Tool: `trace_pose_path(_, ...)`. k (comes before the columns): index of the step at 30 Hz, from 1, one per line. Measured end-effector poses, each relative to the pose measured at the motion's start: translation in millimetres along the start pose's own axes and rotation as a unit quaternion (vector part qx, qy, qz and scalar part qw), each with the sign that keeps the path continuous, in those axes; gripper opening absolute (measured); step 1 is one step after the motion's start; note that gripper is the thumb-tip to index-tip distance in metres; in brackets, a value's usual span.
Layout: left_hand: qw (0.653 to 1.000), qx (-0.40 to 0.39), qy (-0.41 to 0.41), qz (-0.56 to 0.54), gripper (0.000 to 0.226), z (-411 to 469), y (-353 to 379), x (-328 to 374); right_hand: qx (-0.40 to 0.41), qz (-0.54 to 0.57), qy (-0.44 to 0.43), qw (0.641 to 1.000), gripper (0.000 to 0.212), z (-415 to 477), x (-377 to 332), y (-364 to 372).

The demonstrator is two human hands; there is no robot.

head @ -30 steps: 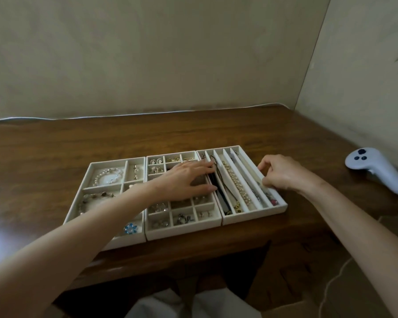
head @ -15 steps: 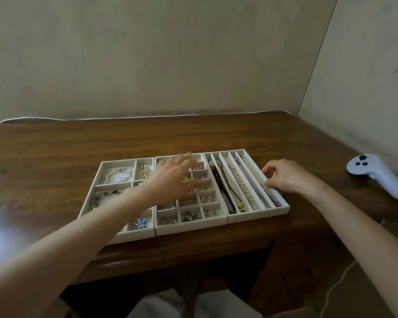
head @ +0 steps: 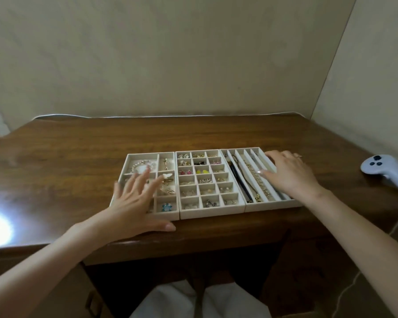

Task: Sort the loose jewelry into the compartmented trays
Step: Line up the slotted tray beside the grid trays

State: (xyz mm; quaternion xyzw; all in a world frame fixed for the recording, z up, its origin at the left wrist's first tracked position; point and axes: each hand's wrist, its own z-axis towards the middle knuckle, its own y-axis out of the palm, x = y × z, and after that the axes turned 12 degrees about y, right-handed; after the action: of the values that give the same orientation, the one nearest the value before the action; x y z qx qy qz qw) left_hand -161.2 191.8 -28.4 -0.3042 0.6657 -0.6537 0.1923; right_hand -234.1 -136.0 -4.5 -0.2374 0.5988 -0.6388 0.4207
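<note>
Three white compartmented trays stand side by side near the table's front edge. The left tray [head: 147,155] holds a pearl bracelet [head: 140,167] and a blue flower piece [head: 166,207]. My left hand [head: 133,203] lies flat over its near left corner, fingers spread, holding nothing. The middle tray [head: 213,211] has many small cells with earrings. The right tray [head: 274,205] has long slots with necklaces and a gold chain [head: 259,182]. My right hand [head: 290,173] rests palm down on its right side, fingers spread, holding nothing.
A white game controller [head: 384,171] lies on the brown wooden table [head: 78,152] at the far right. Walls close the back and right sides. A white cable runs along the table's back edge. A bright glare sits at the left.
My left hand has moved from the middle tray to the left tray's near corner. My right hand has opened flat onto the right tray. The view has tilted slightly.
</note>
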Motion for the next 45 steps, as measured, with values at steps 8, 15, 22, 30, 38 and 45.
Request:
trace_pose_path(8, 0.98, 0.171, -0.054, -0.088, 0.117, -20.2, 9.9, -1.8, -0.319, 0.071, 0.008, 0.945, 0.137, 2.3, 26.5, -9.6)
trace_pose_path(15, 0.969, 0.229, -0.024, -0.094, 0.114, 1.0, 10.2, -18.6, -0.333, 0.126, -0.033, 0.934, 0.131, 17.6, 28.3, 0.5)
trace_pose_path(22, 0.967, 0.236, 0.027, -0.093, 0.085, 58.7, 0.4, -76.2, -0.279, 0.151, -0.028, 0.948, 0.124, 68.9, -2.9, 13.5)
trace_pose_path(30, 0.953, 0.273, -0.07, -0.109, 0.083, 149.2, -21.2, -132.4, -0.147, 0.167, 0.01, 0.975, 0.106, 153.7, -56.8, 50.2)
trace_pose_path(38, 0.882, 0.351, -0.252, -0.189, 0.07, 202.7, -26.1, -150.8, -0.118, 0.173, 0.034, 0.977, 0.088, 215.5, -89.2, 73.7)
trace_pose_path(45, 0.875, 0.342, -0.241, -0.245, 0.065, 223.8, -30.0, -168.4, -0.114, 0.2, 0.032, 0.973, 0.081, 245.1, -91.3, 79.1)
